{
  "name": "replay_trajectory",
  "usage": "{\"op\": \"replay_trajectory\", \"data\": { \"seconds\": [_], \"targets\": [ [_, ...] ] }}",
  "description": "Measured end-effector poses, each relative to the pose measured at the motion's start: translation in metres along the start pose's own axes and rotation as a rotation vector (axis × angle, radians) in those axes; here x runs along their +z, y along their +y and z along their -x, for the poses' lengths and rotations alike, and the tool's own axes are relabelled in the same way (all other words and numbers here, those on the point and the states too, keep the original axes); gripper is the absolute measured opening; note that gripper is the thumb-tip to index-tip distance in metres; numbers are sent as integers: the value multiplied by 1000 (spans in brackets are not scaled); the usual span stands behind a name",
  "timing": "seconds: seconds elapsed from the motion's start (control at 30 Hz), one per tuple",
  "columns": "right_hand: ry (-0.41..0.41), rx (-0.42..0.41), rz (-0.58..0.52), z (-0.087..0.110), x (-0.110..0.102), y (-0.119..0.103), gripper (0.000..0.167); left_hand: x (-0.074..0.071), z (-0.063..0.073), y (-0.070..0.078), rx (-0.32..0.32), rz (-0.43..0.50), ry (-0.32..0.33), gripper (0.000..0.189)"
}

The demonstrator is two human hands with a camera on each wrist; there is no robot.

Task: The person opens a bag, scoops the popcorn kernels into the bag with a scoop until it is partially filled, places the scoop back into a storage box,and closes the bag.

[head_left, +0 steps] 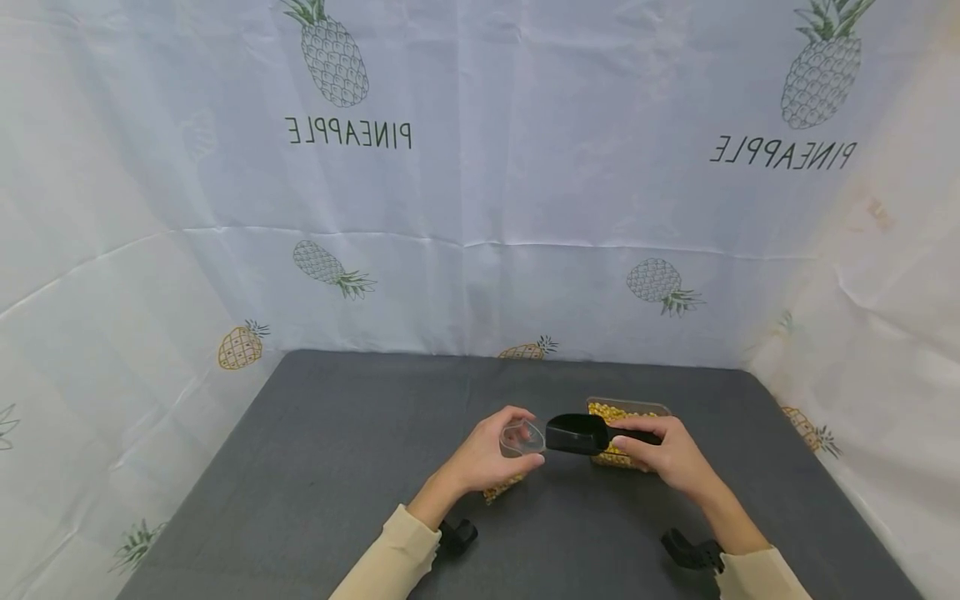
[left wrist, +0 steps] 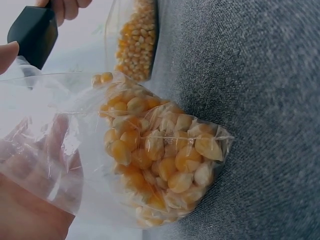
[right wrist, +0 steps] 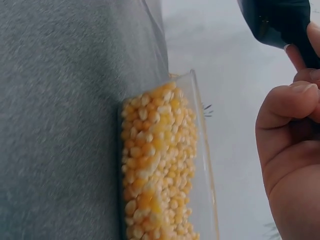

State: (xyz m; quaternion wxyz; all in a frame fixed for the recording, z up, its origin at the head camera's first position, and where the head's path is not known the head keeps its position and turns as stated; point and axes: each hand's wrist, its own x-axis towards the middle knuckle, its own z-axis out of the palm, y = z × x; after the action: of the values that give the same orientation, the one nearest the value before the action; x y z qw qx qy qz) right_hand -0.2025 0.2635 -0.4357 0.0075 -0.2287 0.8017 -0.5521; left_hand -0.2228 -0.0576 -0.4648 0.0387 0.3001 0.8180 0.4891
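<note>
A clear plastic bag [head_left: 521, 438] is held at its spread mouth by my left hand [head_left: 480, 457], thumb and fingers around the opening. Corn kernels [left wrist: 155, 155] fill the lower part of the bag, close above or on the table. My right hand [head_left: 675, 457] grips the handle of a black scoop [head_left: 576, 435]. The scoop's front edge reaches the bag's mouth, and its inside looks mostly dark. Behind and below the right hand stands a clear rectangular container [right wrist: 207, 170] of corn kernels [right wrist: 160, 165].
A dark grey cloth [head_left: 345, 450] covers the table. White curtains [head_left: 480, 167] printed with pineapples hang behind it and along both sides. Black wrist mounts [head_left: 457, 537] show near both sleeves.
</note>
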Motion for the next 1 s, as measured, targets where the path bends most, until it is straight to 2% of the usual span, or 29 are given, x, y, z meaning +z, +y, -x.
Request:
{"op": "replay_trajectory", "data": {
  "seconds": [0.33,0.67,1.0],
  "targets": [
    [2,-5,-4,13,-10,3,29,0,0,1,13,11,5,57],
    [25,83,41,24,-28,6,32,0,0,3,19,8,10,53],
    [56,117,101,36,-50,12,34,1,0,1,17,15,21,52]
  ]
}}
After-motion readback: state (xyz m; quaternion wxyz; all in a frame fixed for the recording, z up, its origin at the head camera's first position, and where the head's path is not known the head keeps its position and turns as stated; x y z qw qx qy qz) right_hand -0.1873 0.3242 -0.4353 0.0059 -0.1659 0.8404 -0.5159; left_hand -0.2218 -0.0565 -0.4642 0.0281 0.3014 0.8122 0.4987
